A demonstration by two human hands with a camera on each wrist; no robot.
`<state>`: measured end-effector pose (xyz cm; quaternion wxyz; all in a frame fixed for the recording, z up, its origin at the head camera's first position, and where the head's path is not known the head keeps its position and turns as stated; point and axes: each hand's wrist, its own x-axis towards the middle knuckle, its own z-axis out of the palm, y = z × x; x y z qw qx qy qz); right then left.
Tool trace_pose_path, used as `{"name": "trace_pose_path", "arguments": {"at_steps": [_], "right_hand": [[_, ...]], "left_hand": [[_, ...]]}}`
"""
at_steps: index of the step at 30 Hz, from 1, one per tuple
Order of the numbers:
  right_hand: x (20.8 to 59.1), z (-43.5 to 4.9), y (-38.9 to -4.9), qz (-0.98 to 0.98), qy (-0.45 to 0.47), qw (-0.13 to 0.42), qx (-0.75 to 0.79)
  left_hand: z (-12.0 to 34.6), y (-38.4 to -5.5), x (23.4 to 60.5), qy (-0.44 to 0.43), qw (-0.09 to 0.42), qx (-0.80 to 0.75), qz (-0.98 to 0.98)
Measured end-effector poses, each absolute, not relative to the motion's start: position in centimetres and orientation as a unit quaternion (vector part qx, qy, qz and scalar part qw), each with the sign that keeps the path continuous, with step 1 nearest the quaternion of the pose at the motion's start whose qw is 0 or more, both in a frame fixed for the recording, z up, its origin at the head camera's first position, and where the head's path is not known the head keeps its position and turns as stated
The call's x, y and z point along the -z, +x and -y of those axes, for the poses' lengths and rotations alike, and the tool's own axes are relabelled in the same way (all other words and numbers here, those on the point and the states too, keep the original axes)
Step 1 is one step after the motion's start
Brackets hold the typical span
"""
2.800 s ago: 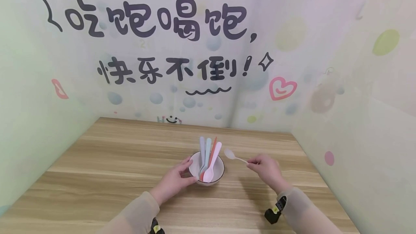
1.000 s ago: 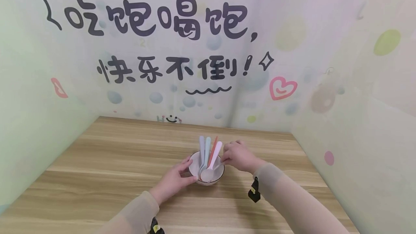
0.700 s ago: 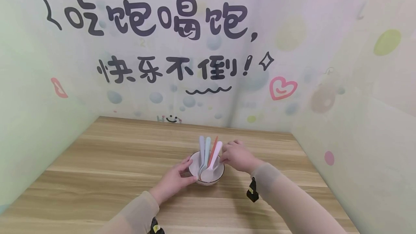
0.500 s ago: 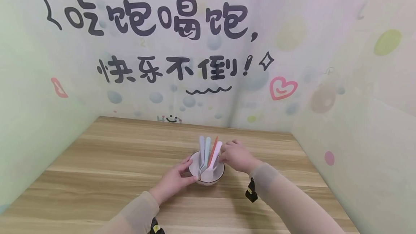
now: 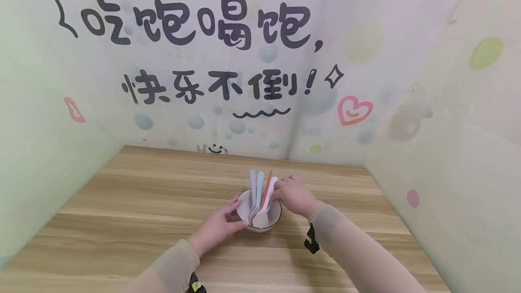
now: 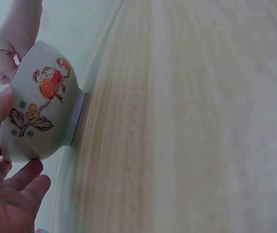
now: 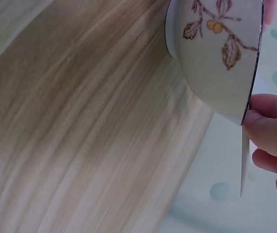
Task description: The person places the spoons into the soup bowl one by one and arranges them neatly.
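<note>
In the head view a round bowl (image 5: 243, 202) with a dark rim stands on the table, holding several colored utensils. Lavender (image 5: 253, 180), light blue (image 5: 260, 182), red (image 5: 267, 186) and pink (image 5: 272, 189) handles lean out over its far rim. My left hand (image 5: 220, 223) grips the bowl's left side, thumb at the rim and fingers on the wall, as the left wrist view shows. At the right rim my right hand (image 5: 296, 195) pinches a white spoon (image 5: 260, 219), whose head lies inside the bowl. Its pale handle (image 7: 244, 160) sticks out past my fingers in the right wrist view.
The wood-grain table (image 5: 142, 202) extends around the bowl on all sides. Behind it rises a printed wall (image 5: 228, 125), with side walls to left and right. Fruit and leaf drawings decorate the bowl's outside (image 6: 51, 107).
My right hand has carried the white spoon leftward from beside the bowl into it, then edged slightly further left. The spoon's head has settled lower among the utensils. My left hand stays put.
</note>
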<state>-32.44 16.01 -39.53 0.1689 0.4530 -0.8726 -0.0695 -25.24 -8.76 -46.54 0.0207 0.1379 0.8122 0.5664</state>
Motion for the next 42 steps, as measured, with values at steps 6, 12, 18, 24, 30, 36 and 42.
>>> {"name": "trace_pose_path", "arguments": {"at_steps": [6,12,18,24,30,36,42], "right_hand": [[39.7,-15.7,-32.5,0.878,0.442,0.174,0.053],[39.9,-15.5,-32.8,0.874,0.445,0.187,0.053],[40.3,-15.3,-32.9,0.874,0.443,0.194,0.050],[40.5,-15.5,-32.9,0.882,0.434,0.183,0.026],[40.4,-16.4,-32.7,0.894,0.405,0.190,-0.010],[40.5,-17.4,-31.3,0.910,0.363,0.190,-0.065],[41.0,-18.4,-29.5,0.911,0.340,0.216,-0.092]], "left_hand": [[8.8,-25.2,46.5,0.140,0.020,-0.565,-0.813],[9.0,-25.4,46.8,0.141,0.029,-0.558,-0.817],[9.0,-25.3,46.6,0.144,0.033,-0.559,-0.816],[8.8,-25.1,46.6,0.144,0.030,-0.564,-0.813],[8.6,-25.1,46.5,0.147,0.024,-0.565,-0.811],[8.7,-25.1,46.4,0.144,0.033,-0.557,-0.817],[8.8,-25.0,46.0,0.145,0.033,-0.520,-0.841]]}}
